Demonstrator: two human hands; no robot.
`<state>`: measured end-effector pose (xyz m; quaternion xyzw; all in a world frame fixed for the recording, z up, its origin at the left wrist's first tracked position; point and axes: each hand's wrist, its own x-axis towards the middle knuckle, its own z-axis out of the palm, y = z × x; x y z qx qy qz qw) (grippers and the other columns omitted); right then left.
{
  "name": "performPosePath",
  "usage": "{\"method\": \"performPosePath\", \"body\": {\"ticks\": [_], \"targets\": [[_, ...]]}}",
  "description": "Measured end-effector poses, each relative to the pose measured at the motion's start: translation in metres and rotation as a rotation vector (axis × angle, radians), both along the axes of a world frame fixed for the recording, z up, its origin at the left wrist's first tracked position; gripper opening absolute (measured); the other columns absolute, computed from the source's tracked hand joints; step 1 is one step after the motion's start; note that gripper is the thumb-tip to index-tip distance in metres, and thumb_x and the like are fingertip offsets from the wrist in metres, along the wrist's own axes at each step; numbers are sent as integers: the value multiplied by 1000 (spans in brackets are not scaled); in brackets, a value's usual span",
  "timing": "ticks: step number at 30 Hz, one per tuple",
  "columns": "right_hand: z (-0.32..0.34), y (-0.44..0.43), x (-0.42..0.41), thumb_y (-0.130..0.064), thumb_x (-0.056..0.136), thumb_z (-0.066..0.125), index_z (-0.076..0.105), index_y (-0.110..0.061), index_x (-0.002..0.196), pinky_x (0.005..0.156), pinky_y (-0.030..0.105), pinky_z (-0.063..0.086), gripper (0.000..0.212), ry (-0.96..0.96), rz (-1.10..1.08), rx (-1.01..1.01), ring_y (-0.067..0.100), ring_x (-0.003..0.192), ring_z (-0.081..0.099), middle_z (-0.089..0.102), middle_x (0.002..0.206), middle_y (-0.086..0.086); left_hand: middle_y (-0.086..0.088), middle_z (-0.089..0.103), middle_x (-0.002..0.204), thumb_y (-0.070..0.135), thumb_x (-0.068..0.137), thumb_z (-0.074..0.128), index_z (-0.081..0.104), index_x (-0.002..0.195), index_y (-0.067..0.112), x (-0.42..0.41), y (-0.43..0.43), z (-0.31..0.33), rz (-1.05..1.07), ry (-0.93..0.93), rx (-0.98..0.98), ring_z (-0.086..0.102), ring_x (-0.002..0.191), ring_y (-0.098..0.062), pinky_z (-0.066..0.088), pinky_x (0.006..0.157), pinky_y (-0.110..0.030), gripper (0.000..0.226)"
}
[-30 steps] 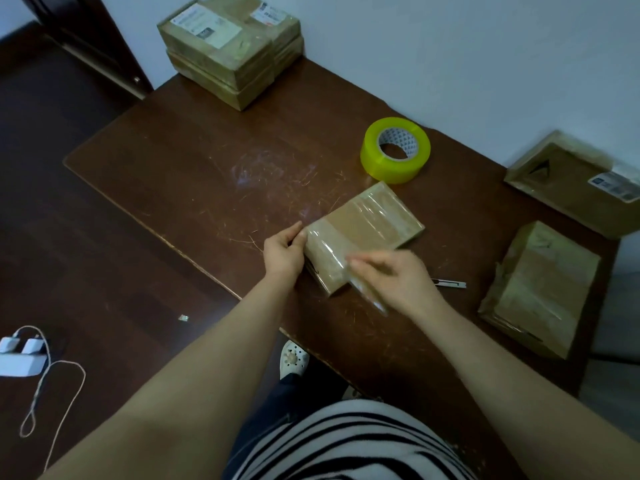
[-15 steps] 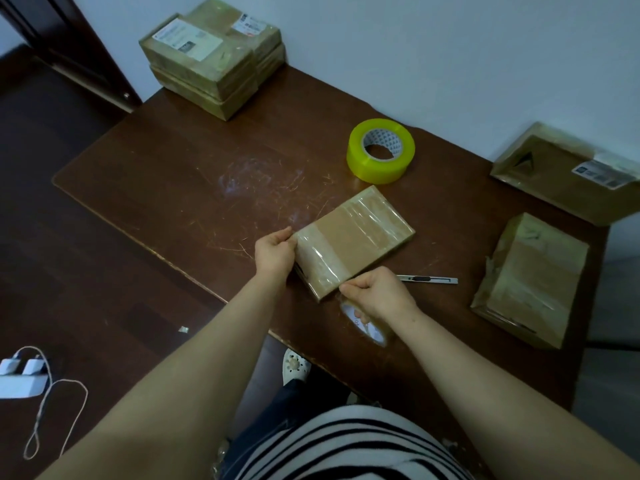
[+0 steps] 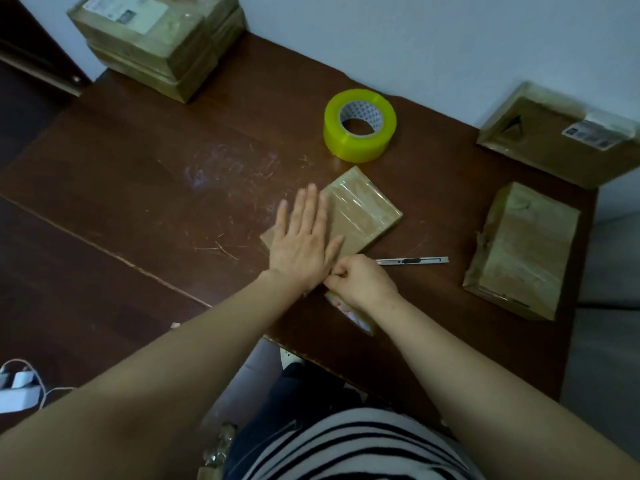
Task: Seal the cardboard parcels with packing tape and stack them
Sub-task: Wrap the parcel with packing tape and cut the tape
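1. The parcel (image 3: 363, 213) lies flat on the table (image 3: 138, 174), near its front edge, just this side of the tape roll (image 3: 360, 124).
2. The left hand (image 3: 304, 244) is laid flat on the parcel's near-left half, fingers straight and slightly spread, so the parcel is pinned down, not gripped.
3. The right hand (image 3: 363, 282) is curled at the parcel's near corner, and what appears to be a loose tape strip (image 3: 351, 311) is pinched in its fingers; the strip trails toward the table edge.
4. The step in hand is judged to be wrapping that strip round the near end. The strip is best pulled taut and low before it is pressed down, so that no wrinkles or bubbles are trapped.
5. Firm pressure from the flat palm is needed, since the parcel could be swivelled by a sideways pull.
6. The parcel's long axis runs diagonally, from near-left to far-right, with the far end pointed roughly toward the roll; its broad face is turned up.
7. The knife (image 3: 412, 260) lies just beside the right hand, within reach if trimming is needed.
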<state>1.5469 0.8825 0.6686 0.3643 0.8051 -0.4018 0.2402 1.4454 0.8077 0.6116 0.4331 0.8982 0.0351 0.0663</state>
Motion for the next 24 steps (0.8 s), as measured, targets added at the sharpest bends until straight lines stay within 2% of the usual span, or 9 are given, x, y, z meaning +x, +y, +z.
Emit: {"method": "performPosePath", "body": {"ticks": [3, 7, 10, 13, 15, 17, 19, 21, 24], "targets": [[3, -1, -3, -34, 93, 55, 56, -23, 65, 60, 22, 47, 30, -48, 41, 1, -2, 39, 57, 66, 54, -8, -6, -8, 160, 52, 97, 4, -4, 153, 17, 3, -6, 1, -116, -40, -26, -10, 147, -19, -10, 118, -40, 66], [4, -1, -3, -35, 93, 56, 60, -25, 67, 63, 23, 48, 29, -50, 40, -8, -2, 44, 59, 67, 57, -8, -4, -8, 160, 53, 97, 5, -5, 152, 20, 0, -18, 5, -243, 29, -36, -17, 144, -14, -12, 117, -42, 65], [2, -2, -3, -36, 93, 55, 60, -25, 65, 61, 21, 46, 31, -38, 40, -11, -5, 40, 57, 64, 52, -10, -3, -9, 159, 49, 100, 17, -2, 152, 21, -4, -22, 9, -238, -69, -25, -12, 147, -16, -12, 117, -38, 63], [0, -2, 2, -38, 88, 60, 58, -27, 68, 62, 24, 48, 24, 2, -18, -37, -4, 42, 58, 64, 51, -10, -11, 14, 159, 38, 95, 36, 21, 151, 10, -12, -31, 25, -331, -221, 114, 11, 147, -28, 2, 119, -43, 64], [0, -1, 6, -34, 82, 61, 58, -25, 71, 64, 27, 52, 14, 68, -144, -89, 4, 54, 64, 65, 58, -9, -14, 40, 147, 40, 81, 41, 41, 143, 4, -7, -50, 30, -349, -270, 186, 35, 135, -34, 25, 113, -49, 72], [2, 0, 11, -30, 80, 59, 57, -25, 75, 74, 31, 50, 7, 142, -201, -86, 12, 74, 63, 62, 73, -10, -15, 45, 143, 46, 72, 50, 44, 140, 2, 7, -67, 28, -342, -252, 175, 42, 130, -35, 34, 108, -50, 82], [9, 0, 13, -25, 81, 58, 58, -26, 78, 78, 34, 49, 3, 210, -239, -101, 18, 82, 60, 58, 76, -10, -18, 41, 146, 50, 66, 69, 38, 142, -1, 20, -71, 25, -320, -217, 154, 39, 134, -36, 30, 111, -52, 97], [20, 1, 12, -24, 80, 58, 58, -27, 80, 69, 31, 47, 4, 269, -261, -127, 15, 74, 57, 56, 73, -9, -21, 40, 145, 52, 62, 80, 34, 144, -2, 25, -69, 24, -264, -165, 171, 38, 135, -36, 23, 114, -51, 109], [42, 3, 4, -21, 81, 59, 56, -28, 84, 60, 27, 40, 8, 360, -233, -161, 11, 63, 53, 56, 70, -6, -18, 48, 137, 38, 66, 83, 36, 144, 4, 23, -67, 32, -123, -140, 303, 44, 129, -35, 20, 113, -47, 97]]}}
